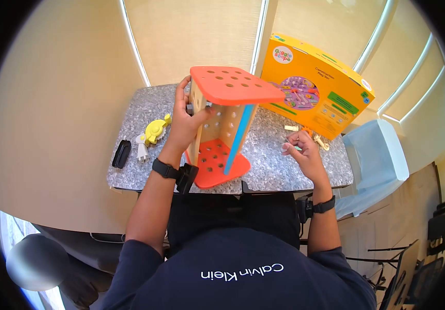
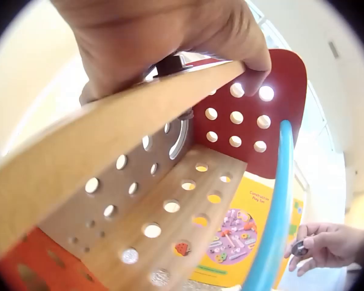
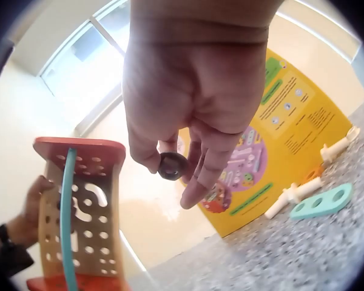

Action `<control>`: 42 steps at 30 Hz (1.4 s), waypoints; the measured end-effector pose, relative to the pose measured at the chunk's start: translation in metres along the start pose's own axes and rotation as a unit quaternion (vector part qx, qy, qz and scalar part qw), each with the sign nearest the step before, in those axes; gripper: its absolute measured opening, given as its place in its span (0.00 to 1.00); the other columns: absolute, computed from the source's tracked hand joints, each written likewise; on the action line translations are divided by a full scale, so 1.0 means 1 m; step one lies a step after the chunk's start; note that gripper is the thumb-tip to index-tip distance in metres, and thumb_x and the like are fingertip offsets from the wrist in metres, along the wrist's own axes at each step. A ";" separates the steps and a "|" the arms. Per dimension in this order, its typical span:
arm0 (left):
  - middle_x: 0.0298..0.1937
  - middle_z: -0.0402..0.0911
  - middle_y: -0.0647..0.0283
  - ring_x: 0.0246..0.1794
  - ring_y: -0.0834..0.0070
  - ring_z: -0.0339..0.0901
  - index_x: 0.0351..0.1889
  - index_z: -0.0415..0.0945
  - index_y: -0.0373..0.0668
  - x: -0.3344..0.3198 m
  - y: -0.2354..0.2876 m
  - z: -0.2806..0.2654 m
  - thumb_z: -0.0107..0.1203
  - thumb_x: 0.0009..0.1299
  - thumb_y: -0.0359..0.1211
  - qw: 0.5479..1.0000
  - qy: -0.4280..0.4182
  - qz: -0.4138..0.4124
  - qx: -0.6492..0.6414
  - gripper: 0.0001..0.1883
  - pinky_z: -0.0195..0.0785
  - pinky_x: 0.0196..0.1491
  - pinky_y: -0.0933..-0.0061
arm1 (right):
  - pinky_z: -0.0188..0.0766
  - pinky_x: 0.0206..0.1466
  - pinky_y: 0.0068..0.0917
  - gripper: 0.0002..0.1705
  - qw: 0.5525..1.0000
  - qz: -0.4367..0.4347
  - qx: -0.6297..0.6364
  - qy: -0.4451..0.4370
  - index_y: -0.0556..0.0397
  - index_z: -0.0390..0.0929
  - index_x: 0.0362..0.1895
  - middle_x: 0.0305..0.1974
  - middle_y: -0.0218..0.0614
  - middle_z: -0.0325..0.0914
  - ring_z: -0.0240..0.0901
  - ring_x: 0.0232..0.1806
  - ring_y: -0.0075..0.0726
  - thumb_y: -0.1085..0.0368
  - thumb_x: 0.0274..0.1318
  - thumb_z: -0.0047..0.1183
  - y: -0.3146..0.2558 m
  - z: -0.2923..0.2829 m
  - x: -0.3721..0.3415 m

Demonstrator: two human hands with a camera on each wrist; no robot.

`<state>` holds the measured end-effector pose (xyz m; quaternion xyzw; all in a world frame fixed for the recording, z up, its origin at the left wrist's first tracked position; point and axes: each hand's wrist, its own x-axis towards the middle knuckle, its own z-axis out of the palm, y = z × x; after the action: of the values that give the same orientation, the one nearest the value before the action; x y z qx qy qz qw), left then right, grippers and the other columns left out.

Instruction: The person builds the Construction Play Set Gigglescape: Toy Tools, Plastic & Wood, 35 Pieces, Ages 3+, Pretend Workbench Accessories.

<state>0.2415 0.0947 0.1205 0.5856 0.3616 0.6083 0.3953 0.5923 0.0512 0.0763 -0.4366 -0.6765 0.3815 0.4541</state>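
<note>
A toy frame with an orange perforated top (image 1: 233, 85), perforated wooden sides and a blue rod (image 1: 239, 139) stands tilted at the table's middle. My left hand (image 1: 185, 121) grips its left wooden panel (image 2: 109, 136) near the top, beside a dark bolt-like piece (image 1: 190, 108). The left fingers reach over the panel's edge in the left wrist view. To the right of the frame, apart from it, my right hand (image 1: 305, 155) pinches a small dark round piece (image 3: 173, 166) between thumb and fingers.
An orange-yellow box (image 1: 315, 82) stands at the back right. Cream pieces (image 3: 294, 195) and a mint perforated strip (image 3: 321, 203) lie before it. Left on the granite-patterned table (image 1: 269, 170) are a yellow toy piece (image 1: 155, 131), a grey-white piece (image 1: 142, 149) and a black object (image 1: 121, 154).
</note>
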 end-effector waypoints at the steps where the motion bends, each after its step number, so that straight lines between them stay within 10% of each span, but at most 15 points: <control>1: 0.51 0.77 0.63 0.54 0.75 0.76 0.75 0.63 0.46 -0.002 0.003 0.006 0.62 0.63 0.25 0.995 0.030 -0.007 -0.092 0.39 0.75 0.53 0.69 | 0.83 0.46 0.28 0.06 1.000 -0.002 0.003 0.000 0.60 0.74 0.40 0.46 0.35 0.73 0.79 0.41 0.28 0.70 0.71 0.56 -0.006 0.005 0.000; 10: 0.51 0.76 0.67 0.52 0.78 0.75 0.72 0.65 0.47 -0.011 -0.034 0.004 0.56 0.74 0.33 0.958 -0.053 -0.104 -0.264 0.28 0.74 0.55 0.71 | 0.82 0.51 0.29 0.07 0.964 0.006 0.215 -0.155 0.55 0.67 0.53 0.54 0.44 0.77 0.83 0.46 0.30 0.70 0.77 0.48 -0.055 0.071 -0.017; 14: 0.53 0.76 0.66 0.53 0.77 0.75 0.73 0.65 0.47 -0.012 -0.038 0.008 0.55 0.74 0.34 0.954 -0.081 -0.120 -0.263 0.28 0.74 0.56 0.71 | 0.81 0.51 0.26 0.09 0.954 0.138 0.249 -0.089 0.57 0.67 0.57 0.49 0.39 0.79 0.82 0.47 0.28 0.72 0.77 0.47 -0.062 0.091 -0.007; 33: 0.57 0.74 0.61 0.59 0.71 0.73 0.72 0.63 0.44 -0.021 -0.043 0.005 0.50 0.75 0.36 0.970 -0.086 -0.100 -0.203 0.27 0.69 0.62 0.65 | 0.77 0.57 0.27 0.14 0.961 0.077 0.228 -0.139 0.55 0.77 0.58 0.51 0.35 0.82 0.81 0.53 0.28 0.73 0.71 0.54 -0.065 0.131 0.054; 42: 0.60 0.72 0.63 0.60 0.71 0.73 0.74 0.60 0.45 -0.023 -0.046 0.003 0.49 0.77 0.38 0.975 -0.068 -0.077 -0.195 0.27 0.74 0.59 0.64 | 0.71 0.62 0.28 0.13 0.974 0.035 0.226 0.003 0.55 0.79 0.57 0.50 0.32 0.83 0.76 0.53 0.25 0.70 0.71 0.57 -0.049 0.163 0.063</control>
<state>0.2474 0.0930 0.0692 0.5076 0.2530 0.5935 0.5711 0.4128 0.0745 0.0905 -0.3478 -0.5555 0.5386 0.5294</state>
